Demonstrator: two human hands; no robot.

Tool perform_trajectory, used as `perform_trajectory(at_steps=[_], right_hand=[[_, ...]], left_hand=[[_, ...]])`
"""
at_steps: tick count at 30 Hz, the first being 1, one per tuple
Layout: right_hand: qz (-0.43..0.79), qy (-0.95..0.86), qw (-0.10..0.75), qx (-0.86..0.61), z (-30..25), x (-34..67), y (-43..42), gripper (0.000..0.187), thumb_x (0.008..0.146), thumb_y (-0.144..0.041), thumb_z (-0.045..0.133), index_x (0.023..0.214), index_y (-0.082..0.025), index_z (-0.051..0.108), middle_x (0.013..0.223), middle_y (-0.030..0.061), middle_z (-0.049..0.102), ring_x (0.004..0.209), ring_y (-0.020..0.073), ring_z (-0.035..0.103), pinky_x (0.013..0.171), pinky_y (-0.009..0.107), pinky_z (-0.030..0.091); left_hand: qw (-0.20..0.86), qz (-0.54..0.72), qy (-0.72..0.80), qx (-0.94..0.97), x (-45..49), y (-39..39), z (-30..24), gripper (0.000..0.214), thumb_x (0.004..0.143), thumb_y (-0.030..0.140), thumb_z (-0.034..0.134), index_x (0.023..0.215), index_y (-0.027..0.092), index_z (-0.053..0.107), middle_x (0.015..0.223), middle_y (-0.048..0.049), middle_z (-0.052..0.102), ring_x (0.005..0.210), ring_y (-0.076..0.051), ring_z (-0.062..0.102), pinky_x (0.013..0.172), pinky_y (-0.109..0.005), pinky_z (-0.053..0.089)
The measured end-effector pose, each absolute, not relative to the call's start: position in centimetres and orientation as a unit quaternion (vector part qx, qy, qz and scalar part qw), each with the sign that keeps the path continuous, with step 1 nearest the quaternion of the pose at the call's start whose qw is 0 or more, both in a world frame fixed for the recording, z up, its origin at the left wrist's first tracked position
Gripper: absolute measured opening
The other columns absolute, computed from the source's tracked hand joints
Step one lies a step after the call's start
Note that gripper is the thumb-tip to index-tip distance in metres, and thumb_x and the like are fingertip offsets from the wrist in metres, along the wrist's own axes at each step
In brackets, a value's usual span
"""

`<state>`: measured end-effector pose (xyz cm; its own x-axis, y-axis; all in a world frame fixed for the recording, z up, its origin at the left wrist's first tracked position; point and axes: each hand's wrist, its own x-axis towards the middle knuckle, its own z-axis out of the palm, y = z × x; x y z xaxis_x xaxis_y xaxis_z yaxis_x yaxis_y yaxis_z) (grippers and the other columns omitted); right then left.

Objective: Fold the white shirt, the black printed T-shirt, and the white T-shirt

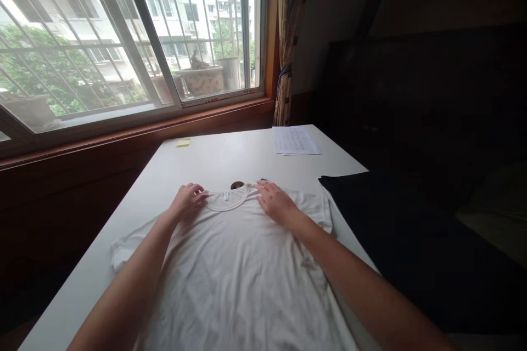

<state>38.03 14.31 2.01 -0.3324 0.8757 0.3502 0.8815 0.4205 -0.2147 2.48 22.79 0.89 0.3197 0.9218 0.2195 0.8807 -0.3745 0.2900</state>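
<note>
Before me, a plain white T-shirt (247, 263) on a white table (214, 159); a black cloth (370, 197); a yellow note (183, 142).

a white desk (197, 162) stands below a wide barred window (123, 38) with a wooden sill (144, 130). at the desk's far right corner lies a printed sheet of paper (295, 140); near the far left corner lies a small yellow sticky note (183, 142). a small brown round object (237, 185) sits mid-desk. a black cloth (349, 192) lies at the desk's right edge. a patterned curtain (290, 38) hangs tied beside the window. outside, a large planter pot (203, 79) stands on the ledge, with apartment buildings and trees beyond.
</note>
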Motion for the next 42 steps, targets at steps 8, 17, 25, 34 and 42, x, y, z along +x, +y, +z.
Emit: perform_trajectory(at_steps=[8, 17, 25, 34, 42], right_hand=[[0.043, -0.824, 0.137, -0.548, 0.0, 33.9, 14.8, 0.063, 0.105, -0.044, 0.041, 0.157, -0.008, 0.041, 0.167, 0.0153, 0.03, 0.155, 0.0277, 0.027, 0.128, 0.044, 0.019], [0.031, -0.787, 0.174, -0.591, -0.1, 34.9, 13.8, 0.06, 0.103, -0.042, 0.042, 0.155, -0.01, 0.046, 0.165, 0.0123, 0.037, 0.152, 0.0246, 0.032, 0.127, 0.037, 0.019], [0.07, -0.789, 0.101, -0.602, -0.3, 35.5, 14.0, 0.072, 0.104, -0.054, 0.031, 0.163, -0.013, 0.028, 0.171, 0.006, 0.017, 0.159, 0.0221, 0.011, 0.129, 0.045, 0.004], [0.088, -0.801, 0.07, -0.588, 0.2, 35.7, 14.5, 0.078, 0.104, -0.059, 0.028, 0.165, -0.012, 0.02, 0.172, 0.0081, 0.01, 0.16, 0.0227, 0.005, 0.128, 0.047, 0.0], [0.042, -0.79, 0.109, -0.602, -0.1, 36.6, 14.0, 0.072, 0.105, -0.052, 0.032, 0.16, -0.006, 0.034, 0.17, 0.0155, 0.021, 0.158, 0.0249, 0.017, 0.129, 0.041, 0.009]], left_hand=[[0.013, 0.196, 0.596, 0.779, 3.7, 23.5, -0.6, 0.025, 0.094, 0.047, 0.062, 0.091, 0.022, 0.063, 0.096, -0.0074, 0.068, 0.091, -0.026, 0.059, 0.084, -0.036, 0.046], [-0.053, 0.204, 0.632, 0.745, 2.6, 22.6, -1.0, 0.042, 0.098, 0.053, 0.056, 0.124, 0.021, 0.062, 0.122, -0.0144, 0.062, 0.113, -0.035, 0.054, 0.094, -0.048, 0.048], [-0.106, 0.217, 0.594, 0.767, 2.2, 20.2, 0.6, 0.041, 0.103, 0.037, 0.046, 0.136, 0.016, 0.058, 0.145, -0.0172, 0.053, 0.145, -0.034, 0.037, 0.119, -0.051, 0.034], [-0.062, 0.1, 0.572, 0.812, 5.3, 13.6, -1.0, 0.059, 0.105, 0.042, 0.034, 0.154, 0.01, 0.043, 0.163, -0.0144, 0.04, 0.153, -0.03, 0.032, 0.125, -0.051, 0.026], [-0.022, 0.046, 0.636, 0.77, 4.8, 13.3, 0.0, 0.065, 0.106, 0.049, 0.028, 0.162, 0.015, 0.03, 0.169, -0.0092, 0.026, 0.157, -0.027, 0.022, 0.127, -0.052, 0.017]])
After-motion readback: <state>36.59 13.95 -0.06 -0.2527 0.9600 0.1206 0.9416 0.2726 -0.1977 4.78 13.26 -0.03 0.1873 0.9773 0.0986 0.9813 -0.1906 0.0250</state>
